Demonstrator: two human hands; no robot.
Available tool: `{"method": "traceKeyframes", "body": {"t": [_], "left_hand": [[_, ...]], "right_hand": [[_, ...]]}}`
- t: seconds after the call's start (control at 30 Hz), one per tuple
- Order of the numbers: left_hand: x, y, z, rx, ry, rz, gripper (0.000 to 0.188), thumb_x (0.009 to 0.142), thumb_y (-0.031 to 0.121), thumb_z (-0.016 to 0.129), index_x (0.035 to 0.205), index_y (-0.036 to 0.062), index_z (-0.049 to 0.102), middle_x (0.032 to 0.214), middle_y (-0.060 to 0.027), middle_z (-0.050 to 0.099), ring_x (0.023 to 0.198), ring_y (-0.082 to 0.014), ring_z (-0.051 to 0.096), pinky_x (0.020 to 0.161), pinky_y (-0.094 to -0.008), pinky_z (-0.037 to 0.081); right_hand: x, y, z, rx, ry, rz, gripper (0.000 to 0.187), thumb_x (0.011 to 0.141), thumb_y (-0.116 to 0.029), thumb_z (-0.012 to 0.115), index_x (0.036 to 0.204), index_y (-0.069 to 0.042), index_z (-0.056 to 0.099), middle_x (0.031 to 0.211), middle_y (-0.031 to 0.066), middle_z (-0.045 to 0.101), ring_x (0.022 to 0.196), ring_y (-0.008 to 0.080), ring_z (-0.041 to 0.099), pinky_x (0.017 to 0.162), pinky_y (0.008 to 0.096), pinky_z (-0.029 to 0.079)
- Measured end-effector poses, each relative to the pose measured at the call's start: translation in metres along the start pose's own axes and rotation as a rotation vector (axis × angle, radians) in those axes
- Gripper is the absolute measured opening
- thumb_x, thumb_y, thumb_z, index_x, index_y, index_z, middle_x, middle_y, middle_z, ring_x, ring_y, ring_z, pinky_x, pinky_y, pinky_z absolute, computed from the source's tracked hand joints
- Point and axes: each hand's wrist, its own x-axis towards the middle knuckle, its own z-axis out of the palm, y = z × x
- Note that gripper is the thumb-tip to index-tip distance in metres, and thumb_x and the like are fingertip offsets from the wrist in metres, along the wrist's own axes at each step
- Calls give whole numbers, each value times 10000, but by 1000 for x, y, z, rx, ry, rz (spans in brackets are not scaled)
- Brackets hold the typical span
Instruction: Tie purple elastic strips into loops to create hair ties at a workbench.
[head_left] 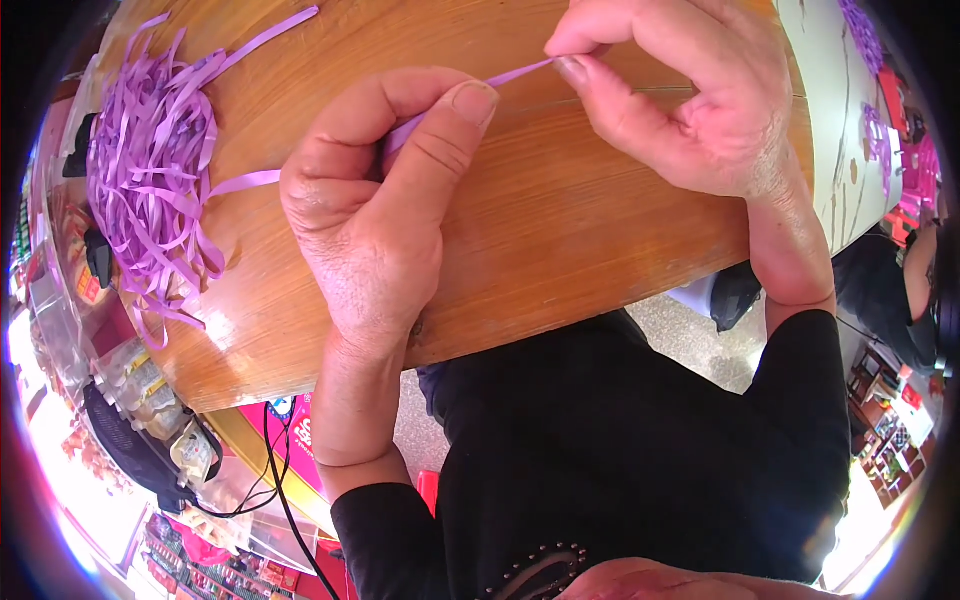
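Note:
A narrow purple ribbon (520, 73) is stretched between my two hands above the wooden table (560, 250). My left hand (390, 190) is closed, pinching the ribbon between thumb and bent forefinger while more of it runs through the curled fingers. Further up and to the right, my right hand (690, 100) pinches the ribbon's other part between thumb and fingertip. From my left hand the ribbon trails left toward a loose heap of purple ribbons (155, 180) on the table's left side.
A white tabletop (850, 130) with purple ribbon pieces adjoins on the right. Clear plastic packages (150, 390) and a black mesh bag (130, 450) lie beyond the table's left edge. Black cables (275, 470) hang below it. Another person's arm (920, 275) appears at far right.

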Motion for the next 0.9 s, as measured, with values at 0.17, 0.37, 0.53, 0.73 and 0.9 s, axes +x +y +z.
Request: {"method": "traceKeyframes", "body": {"t": [0.17, 0.37, 0.53, 0.73, 0.9], "left_hand": [[1, -1, -3, -114, 75, 20, 95, 840, 8, 617, 926, -17, 648, 811, -62, 658, 581, -34, 457, 515, -158, 312], [-1, 3, -7, -229, 1, -59, 97, 803, -57, 651, 891, -14, 656, 825, -33, 649, 758, -66, 563, 708, -179, 440], [-1, 7, 1, -253, -45, -89, 99, 804, -61, 645, 893, -19, 655, 810, -27, 640, 740, -72, 559, 684, -185, 438], [4, -2, 0, -42, 91, 84, 76, 803, -55, 584, 823, -3, 636, 640, 18, 495, 558, -38, 390, 499, -172, 268], [1, -3, -11, -137, -14, 111, 45, 854, 1, 559, 859, -11, 601, 623, 3, 461, 499, -43, 316, 450, -192, 205]], "right_hand": [[8, -4, -16, 57, -142, 194, 224, 691, 40, 670, 900, -35, 636, 820, 83, 612, 697, 209, 568, 614, 292, 428], [0, 12, 2, 201, -63, 146, 344, 744, -64, 721, 1075, -27, 635, 933, 94, 628, 803, 220, 586, 704, 309, 458], [6, 42, 15, -473, 113, -705, 212, 802, -122, 678, 1010, -81, 665, 935, 49, 610, 801, 215, 559, 724, 317, 428], [-21, 38, 16, -121, 98, -226, 93, 710, -173, 669, 792, -134, 645, 795, -15, 548, 848, 189, 545, 788, 368, 398], [-18, 23, 18, -13, 13, -90, 136, 757, -201, 665, 865, -119, 660, 815, 18, 579, 880, 210, 554, 789, 383, 399]]}}
